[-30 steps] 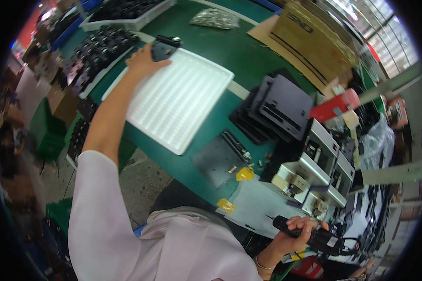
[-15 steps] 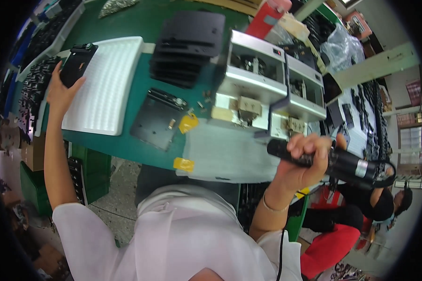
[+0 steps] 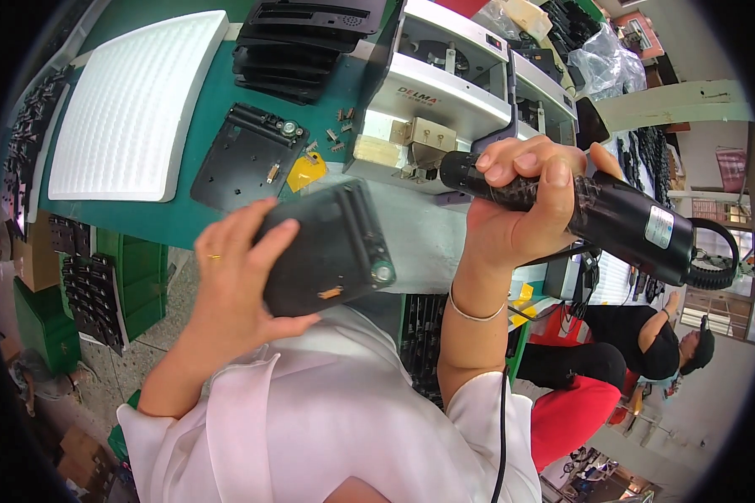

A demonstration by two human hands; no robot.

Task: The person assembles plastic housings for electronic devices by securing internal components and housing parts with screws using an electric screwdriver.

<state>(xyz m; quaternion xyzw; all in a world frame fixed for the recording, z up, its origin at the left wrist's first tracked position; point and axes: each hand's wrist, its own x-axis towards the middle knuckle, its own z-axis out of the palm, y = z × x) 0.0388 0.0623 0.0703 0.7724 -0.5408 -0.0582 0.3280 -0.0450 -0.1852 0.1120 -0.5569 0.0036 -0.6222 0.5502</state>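
My left hand [image 3: 243, 281] grips a flat black plastic panel [image 3: 315, 251] by its left side, close to my body. The panel has a round silvery part at its right end and a small brass-coloured piece by its lower edge. In my right hand [image 3: 533, 189] is a black corded electric screwdriver [image 3: 637, 230], fingers wrapped round its body, raised over the right side of the bench. A second black panel [image 3: 243, 159] with similar parts lies on the green bench [image 3: 201, 134]. Beside it are a yellow tag [image 3: 307, 171] and several tiny metal pieces [image 3: 337, 134].
Two metal screw-feeder machines [image 3: 453, 84] stand at the back right. Black panels [image 3: 289, 63] are stacked left of them. A white ridged tray [image 3: 134, 105] lies far left. Another person in dark clothing [image 3: 625, 331] works at the right. Green crates [image 3: 143, 289] stand below the bench.
My left hand has brought a black panel from the white tray to in front of my body. My right hand still holds the screwdriver, slightly higher in view.
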